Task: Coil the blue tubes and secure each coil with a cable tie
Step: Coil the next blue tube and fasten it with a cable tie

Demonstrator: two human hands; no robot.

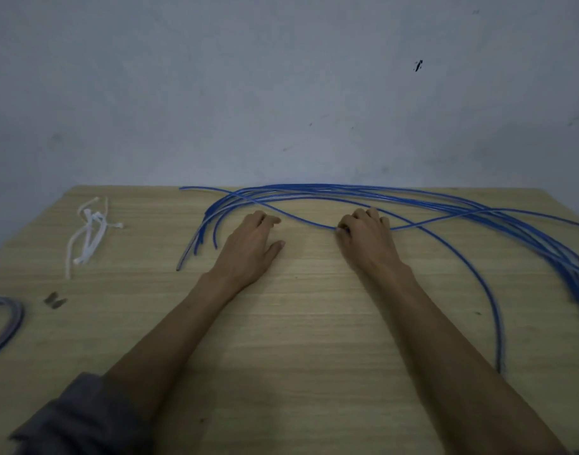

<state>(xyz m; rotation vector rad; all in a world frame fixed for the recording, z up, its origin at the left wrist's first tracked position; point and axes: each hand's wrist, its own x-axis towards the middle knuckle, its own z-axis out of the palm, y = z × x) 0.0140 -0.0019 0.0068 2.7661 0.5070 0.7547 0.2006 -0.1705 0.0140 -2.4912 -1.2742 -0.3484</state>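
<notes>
**Q:** Right hand (pixel 363 234) first: what is it doing?

**A:** Its fingers are curled, and thumb and forefinger pinch a single blue tube (pixel 301 220) where that tube dips toward me. My left hand (pixel 252 244) lies just beside it, palm down on the wooden table (pixel 298 356), fingers loosely bent and thumb out, holding nothing that I can see (its fingertips sit close to the same strand, but contact is unclear).

**Q:** And the rest of the tubes?

**A:** The loose bundle of blue tubes (pixel 363 192) arcs along the far edge of the table, ends fanning down at left and trailing off at right. One long strand (pixel 488 300) sweeps round toward me on the right. The white cable ties (pixel 91 224) lie well apart at far left.

**Q:** How is this step done well?

**A:** In my judgement, draw one tube clear of the bundle before looping it, feed it hand to hand in even turns, and keep the turns pinched together until a tie is round them; a springy tube will likely uncoil if released early.

**Q:** What cannot be read?

**A:** A bluish loop (pixel 9 320) at the left edge is cut off and blurred, so whether it is a finished, tied coil I cannot say. Some small dark object (pixel 54 301) near it is unidentifiable. Tube ends at right run out of view.
</notes>
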